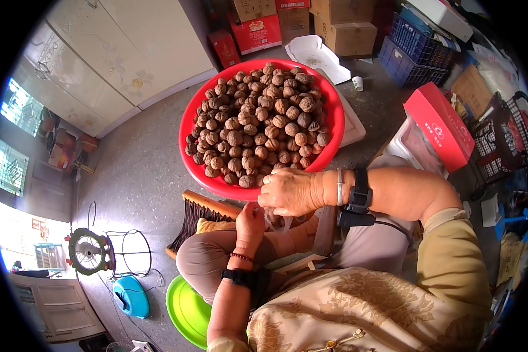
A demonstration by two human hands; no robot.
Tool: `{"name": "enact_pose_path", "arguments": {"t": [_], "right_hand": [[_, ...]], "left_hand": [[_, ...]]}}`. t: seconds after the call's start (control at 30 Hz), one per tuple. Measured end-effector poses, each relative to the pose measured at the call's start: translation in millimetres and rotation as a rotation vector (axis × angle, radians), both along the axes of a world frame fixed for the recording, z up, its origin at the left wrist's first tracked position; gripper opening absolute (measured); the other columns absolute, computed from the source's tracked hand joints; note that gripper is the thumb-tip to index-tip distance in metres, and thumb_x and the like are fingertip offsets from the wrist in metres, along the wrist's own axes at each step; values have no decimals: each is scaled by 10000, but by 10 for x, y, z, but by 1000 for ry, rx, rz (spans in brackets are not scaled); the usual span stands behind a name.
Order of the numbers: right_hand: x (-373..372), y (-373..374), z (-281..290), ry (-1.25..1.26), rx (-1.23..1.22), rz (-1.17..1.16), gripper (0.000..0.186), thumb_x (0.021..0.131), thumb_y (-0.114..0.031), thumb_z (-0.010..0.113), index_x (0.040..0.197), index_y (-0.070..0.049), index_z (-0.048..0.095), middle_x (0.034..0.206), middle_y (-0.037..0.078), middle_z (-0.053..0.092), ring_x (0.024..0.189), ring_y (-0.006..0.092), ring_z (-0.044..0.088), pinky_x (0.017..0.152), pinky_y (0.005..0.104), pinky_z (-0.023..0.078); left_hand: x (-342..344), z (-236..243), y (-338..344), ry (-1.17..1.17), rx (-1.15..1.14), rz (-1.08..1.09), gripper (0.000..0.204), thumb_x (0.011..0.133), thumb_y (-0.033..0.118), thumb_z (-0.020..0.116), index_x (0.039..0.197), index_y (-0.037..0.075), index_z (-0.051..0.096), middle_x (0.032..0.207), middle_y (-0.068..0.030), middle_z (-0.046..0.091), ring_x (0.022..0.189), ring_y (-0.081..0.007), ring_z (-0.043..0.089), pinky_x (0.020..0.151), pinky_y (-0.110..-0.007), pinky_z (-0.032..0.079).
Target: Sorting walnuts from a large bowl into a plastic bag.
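A wide red basin (189,167) heaped with walnuts (261,120) stands in front of me. At its near rim my right hand (290,190) is closed, fingers curled down over the mouth of a clear plastic bag (277,222). My left hand (250,226) is closed just below and to the left, its fingertips pinching the bag's edge. The bag hangs between my knees, with something brownish showing through it. My hands and legs hide most of the bag.
A wooden-framed folding stool (208,205) stands beside my left knee, near a lime-green basin (188,308). A white foam tray (318,57) and paper cup (358,83) lie beyond the basin. A red box (440,126) and blue crates (413,50) crowd the right; a round fan (90,251) stands left.
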State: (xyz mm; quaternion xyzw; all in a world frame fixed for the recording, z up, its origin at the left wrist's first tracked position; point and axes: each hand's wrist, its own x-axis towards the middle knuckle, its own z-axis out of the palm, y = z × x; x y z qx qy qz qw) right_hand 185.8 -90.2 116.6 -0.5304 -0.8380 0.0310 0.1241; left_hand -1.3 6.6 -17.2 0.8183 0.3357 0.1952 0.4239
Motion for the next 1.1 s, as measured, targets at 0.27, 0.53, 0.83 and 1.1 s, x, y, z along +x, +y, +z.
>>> {"name": "enact_pose_path", "arguments": {"t": [0.27,0.53,0.83,1.1], "right_hand": [[145,41,138,23,74,-77,200,773,-210,718,899,-73,644,820,85,664,853,298,664,777,430,532],[394,109,136,35,140,-229,165,778,-147,694,904,-78,612,846,75,634,874,286,628,802,418,500],[525,126,148,34,134,-353,197,729,-160,735,845,-70,602,871,89,644,877,288,637,825,412,490],[513,141,83,32,160,-343,226,727,-169,749,863,-69,599,878,77,645,888,286,636,821,420,478]], "left_hand": [[-12,58,-6,-5,-18,3,113,917,142,624,969,47,658,671,-159,646,610,-297,652,584,-397,507],[-9,98,-9,34,-33,27,108,920,128,615,982,52,661,675,-145,640,612,-299,640,591,-396,505],[-10,110,-17,75,-38,31,74,928,120,600,982,81,632,714,-149,647,663,-329,644,626,-411,509],[-22,47,-12,-54,-145,-23,76,925,77,604,990,61,641,712,-83,624,661,-175,601,631,-336,503]]}}
